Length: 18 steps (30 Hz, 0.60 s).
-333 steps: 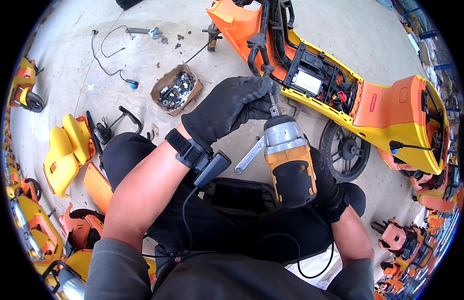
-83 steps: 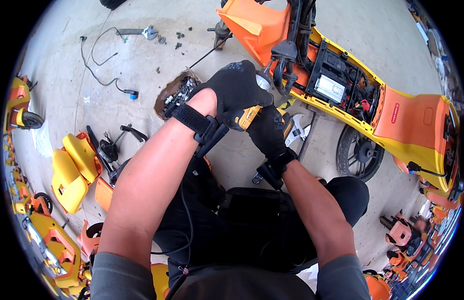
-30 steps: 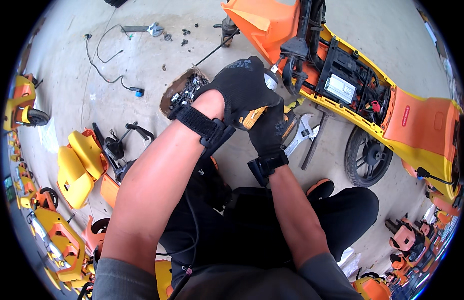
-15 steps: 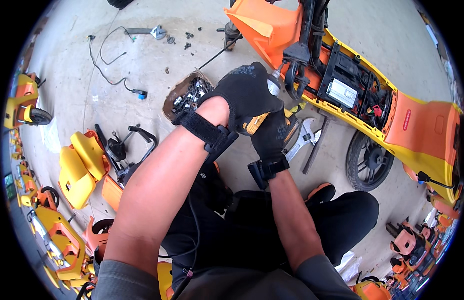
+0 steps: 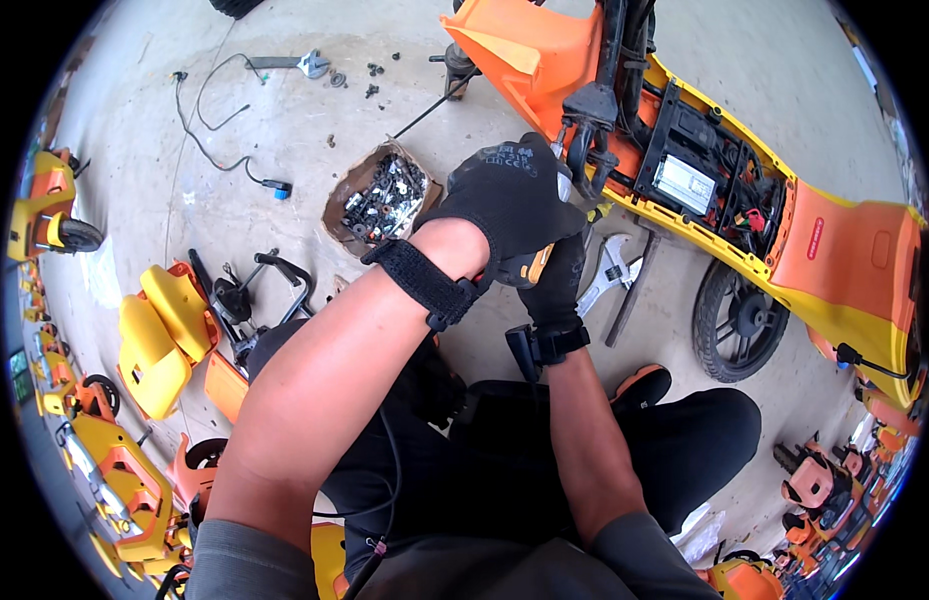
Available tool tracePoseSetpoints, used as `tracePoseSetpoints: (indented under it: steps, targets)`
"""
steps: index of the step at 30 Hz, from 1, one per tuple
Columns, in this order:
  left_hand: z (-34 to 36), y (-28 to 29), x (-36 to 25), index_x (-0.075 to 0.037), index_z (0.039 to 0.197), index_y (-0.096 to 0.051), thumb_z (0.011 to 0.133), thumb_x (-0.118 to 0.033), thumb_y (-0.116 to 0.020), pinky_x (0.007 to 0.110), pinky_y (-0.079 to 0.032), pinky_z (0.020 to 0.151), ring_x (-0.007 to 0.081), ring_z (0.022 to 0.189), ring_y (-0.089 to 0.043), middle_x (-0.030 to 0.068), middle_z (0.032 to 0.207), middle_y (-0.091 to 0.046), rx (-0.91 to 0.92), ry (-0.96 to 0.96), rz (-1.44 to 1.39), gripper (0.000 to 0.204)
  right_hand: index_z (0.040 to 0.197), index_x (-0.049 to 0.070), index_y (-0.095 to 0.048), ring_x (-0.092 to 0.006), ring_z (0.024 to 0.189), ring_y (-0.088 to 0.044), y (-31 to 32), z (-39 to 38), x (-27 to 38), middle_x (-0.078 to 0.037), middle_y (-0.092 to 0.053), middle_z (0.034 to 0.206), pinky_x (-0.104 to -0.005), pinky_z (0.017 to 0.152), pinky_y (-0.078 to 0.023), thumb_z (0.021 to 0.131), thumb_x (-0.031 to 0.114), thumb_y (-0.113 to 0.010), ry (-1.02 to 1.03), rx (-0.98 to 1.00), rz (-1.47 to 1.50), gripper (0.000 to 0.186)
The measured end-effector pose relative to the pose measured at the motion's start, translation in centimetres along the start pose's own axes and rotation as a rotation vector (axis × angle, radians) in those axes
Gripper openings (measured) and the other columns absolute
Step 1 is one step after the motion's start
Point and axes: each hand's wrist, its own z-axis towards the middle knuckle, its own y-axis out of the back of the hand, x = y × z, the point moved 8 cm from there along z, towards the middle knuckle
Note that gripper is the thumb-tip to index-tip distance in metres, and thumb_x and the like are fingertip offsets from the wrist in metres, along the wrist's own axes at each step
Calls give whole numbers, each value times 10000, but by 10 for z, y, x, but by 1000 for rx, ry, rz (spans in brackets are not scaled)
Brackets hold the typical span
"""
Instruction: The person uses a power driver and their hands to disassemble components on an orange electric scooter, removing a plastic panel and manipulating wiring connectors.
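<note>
My left hand [image 5: 509, 195], in a black glove, is closed over the front of a yellow and black power drill [image 5: 530, 268]. Below it, my gloved right hand [image 5: 556, 285] wraps the drill's lower part; its fingers are partly hidden. The drill's silver nose [image 5: 563, 186] points up and away, with its bit against the black front bracket [image 5: 590, 108] of an orange and yellow scooter [image 5: 729, 262]. Exactly what the tip meets is too small to tell. The scooter lies with its deck uncovered, showing a silver box [image 5: 683, 184] and wiring.
Left of my hands stands a cardboard box [image 5: 336, 212] of screws and small parts. An adjustable wrench [image 5: 606, 272] and a metal bar [image 5: 630, 295] lie at right. Another wrench [image 5: 312, 64], a cable [image 5: 212, 155] and yellow seat-like pieces [image 5: 154, 345] are on the floor, with more scooters around.
My left hand has shifted slightly right and down, and the drill has swung with it. More of the parts box now shows. The scooter stays nearly where it was.
</note>
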Motion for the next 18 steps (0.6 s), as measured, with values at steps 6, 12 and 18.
tracePoseSetpoints:
  steps: [6,12,18]
  targets:
    - [1,6,0,39,1209,-525,751,-528,-713,404,-535,795,351,926,-678,228,975,-677,-22,-15,-8,753,1286,19,-451,-253,1054,-583,6,-7,-6,-124,-581,1149,-368,928,-471,858,121,-671,80,-71,-234,492]
    - [11,-5,-7,51,1098,-599,764,-584,-706,349,-550,707,287,772,-696,179,841,-689,-70,-113,-63,725,1306,20,-427,-224,1011,-598,12,-20,25,-99,-577,1137,-332,888,-497,872,122,-668,225,-38,-571,507]
    - [-7,15,-3,86,1049,-602,781,-546,-710,327,-549,626,263,667,-686,173,756,-678,-63,-101,79,695,1334,43,-419,-186,1101,-579,-17,-22,7,-87,-560,1228,-302,918,-503,936,137,-627,237,205,-535,458]
